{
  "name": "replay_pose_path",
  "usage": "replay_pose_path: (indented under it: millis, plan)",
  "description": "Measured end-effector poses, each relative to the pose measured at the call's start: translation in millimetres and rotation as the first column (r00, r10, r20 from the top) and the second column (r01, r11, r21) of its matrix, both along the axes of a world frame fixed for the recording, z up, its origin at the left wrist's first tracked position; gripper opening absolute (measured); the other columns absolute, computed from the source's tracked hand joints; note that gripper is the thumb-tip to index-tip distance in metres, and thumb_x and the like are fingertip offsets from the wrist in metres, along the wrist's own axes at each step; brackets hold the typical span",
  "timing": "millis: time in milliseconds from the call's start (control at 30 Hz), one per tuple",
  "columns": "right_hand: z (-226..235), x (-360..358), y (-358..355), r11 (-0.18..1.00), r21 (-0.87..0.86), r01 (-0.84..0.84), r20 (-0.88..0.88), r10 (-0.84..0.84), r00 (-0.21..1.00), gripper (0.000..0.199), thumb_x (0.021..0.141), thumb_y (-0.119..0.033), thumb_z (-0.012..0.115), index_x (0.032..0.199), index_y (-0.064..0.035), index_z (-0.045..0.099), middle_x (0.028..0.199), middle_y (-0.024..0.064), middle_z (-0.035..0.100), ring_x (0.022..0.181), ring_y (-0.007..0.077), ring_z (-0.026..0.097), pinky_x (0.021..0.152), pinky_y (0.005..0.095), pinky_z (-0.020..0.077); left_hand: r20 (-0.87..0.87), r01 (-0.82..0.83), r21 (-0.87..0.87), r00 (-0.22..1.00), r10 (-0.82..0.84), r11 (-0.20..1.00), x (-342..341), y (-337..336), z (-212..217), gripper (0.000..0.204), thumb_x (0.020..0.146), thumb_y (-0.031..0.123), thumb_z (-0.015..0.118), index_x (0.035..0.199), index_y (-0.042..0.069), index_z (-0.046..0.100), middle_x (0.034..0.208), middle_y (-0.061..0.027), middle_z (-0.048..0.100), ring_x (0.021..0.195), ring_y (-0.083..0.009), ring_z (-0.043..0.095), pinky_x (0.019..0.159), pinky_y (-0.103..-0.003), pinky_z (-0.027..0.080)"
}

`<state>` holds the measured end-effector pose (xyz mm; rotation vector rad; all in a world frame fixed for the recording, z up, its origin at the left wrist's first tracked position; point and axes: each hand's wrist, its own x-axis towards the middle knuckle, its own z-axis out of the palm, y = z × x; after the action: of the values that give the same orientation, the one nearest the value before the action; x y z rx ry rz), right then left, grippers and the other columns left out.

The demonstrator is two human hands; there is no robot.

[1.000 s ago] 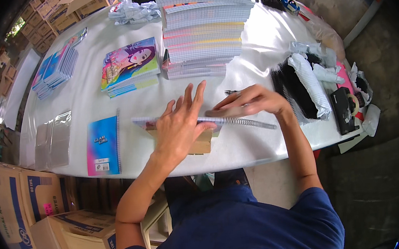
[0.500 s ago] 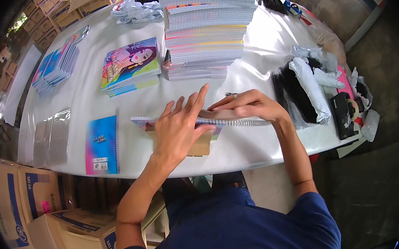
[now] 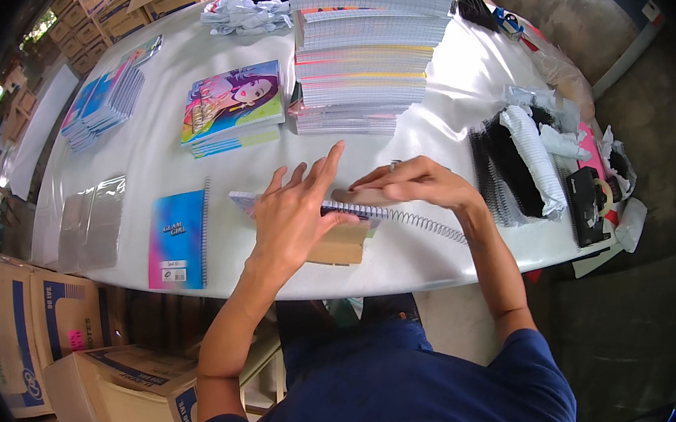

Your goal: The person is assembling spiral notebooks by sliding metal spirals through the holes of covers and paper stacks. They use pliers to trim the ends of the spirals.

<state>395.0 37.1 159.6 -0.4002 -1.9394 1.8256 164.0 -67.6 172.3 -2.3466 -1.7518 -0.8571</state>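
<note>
a notebook (image 3: 244, 200) is seen nearly edge-on at the near side of the table (image 3: 162, 163), partly covered by the left hand (image 3: 294, 215). along its spine edge a wire coil (image 3: 420, 221) is threaded, with its free end stretched to the right, toward the right wrist. the left fingers are spread wide and the thumb is set apart near the spine; whether the notebook is pinched cannot be told. the right hand (image 3: 423, 182) is held over the coil, its fingers kept close together and pointed left; a flat brownish piece (image 3: 359, 197) is partly hidden beneath them, and whether it is gripped cannot be told. under the notebook a cardboard block (image 3: 337, 248) is partly visible.

to the left, a blue-and-pink notebook (image 3: 179, 238) is laid flat, with clear plastic sleeves (image 3: 91, 222) placed beyond it. farther back, a pile of illustrated notebooks (image 3: 234, 103) is set just beside a tall stack of pages (image 3: 368, 61). on the right, black coils (image 3: 505, 166) are bundled near a black tape dispenser (image 3: 587, 207).
</note>
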Motion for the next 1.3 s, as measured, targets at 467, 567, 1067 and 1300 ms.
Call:
replay_pose_path:
  millis: [467, 567, 1067, 1300]
  plan:
    - [11.1, -37.3, -3.1, 0.995, 0.082, 0.048, 0.128, -0.058, 0.99, 0.047, 0.089, -0.034, 0.067, 0.11, 0.0079, 0.067, 0.114, 0.0203, 0.065, 0.108, 0.0284, 0.06, 0.097, 0.0381, 0.0434, 0.032, -0.051, -0.077, 0.998, 0.054, 0.996, -20.8, -4.7, 1.3, 0.104, 0.061, 0.042, 0.08, 0.149, 0.025, 0.027, 0.119, -0.0191, 0.063, 0.115, -0.0377, 0.057, 0.105, -0.051, 0.038]
    - [-14.0, -29.8, 8.7, 0.954, -0.298, 0.02, -0.074, -0.044, 0.996, 0.051, 0.087, -0.036, 0.066, 0.113, 0.0087, 0.065, 0.116, 0.0209, 0.064, 0.11, 0.0299, 0.058, 0.097, 0.0393, 0.0436, 0.026, -0.069, -0.016, 0.997, 0.069, 0.997, -24.6, -5.0, -1.0, 0.104, 0.061, 0.04, 0.08, 0.149, 0.024, 0.028, 0.124, -0.014, 0.062, 0.119, -0.0388, 0.054, 0.108, -0.054, 0.032]
    - [10.2, -67.6, 12.5, 0.973, -0.23, -0.018, -0.034, 0.01, 0.999, 0.046, 0.086, -0.035, 0.069, 0.106, 0.0067, 0.069, 0.11, 0.0178, 0.067, 0.104, 0.024, 0.06, 0.094, 0.0341, 0.0434, 0.033, -0.286, -0.003, 0.958, 0.286, 0.958, -55.4, -13.0, -2.3, 0.107, 0.059, 0.034, 0.083, 0.15, 0.021, 0.028, 0.148, -0.0109, 0.041, 0.139, -0.0401, 0.029, 0.11, -0.056, 0.028]
    - [3.3, -82.3, 11.9, 0.967, -0.254, -0.036, -0.063, 0.02, 0.998, 0.045, 0.086, -0.038, 0.069, 0.105, 0.0026, 0.07, 0.103, 0.0122, 0.069, 0.095, 0.0241, 0.062, 0.091, 0.0341, 0.0453, 0.889, -0.005, -0.014, 0.459, 0.015, 1.0, -75.4, -5.1, -55.4, 0.107, 0.064, 0.012, 0.086, 0.151, 0.011, 0.024, 0.148, -0.0182, 0.038, 0.141, -0.0283, 0.031, 0.107, -0.035, 0.037]
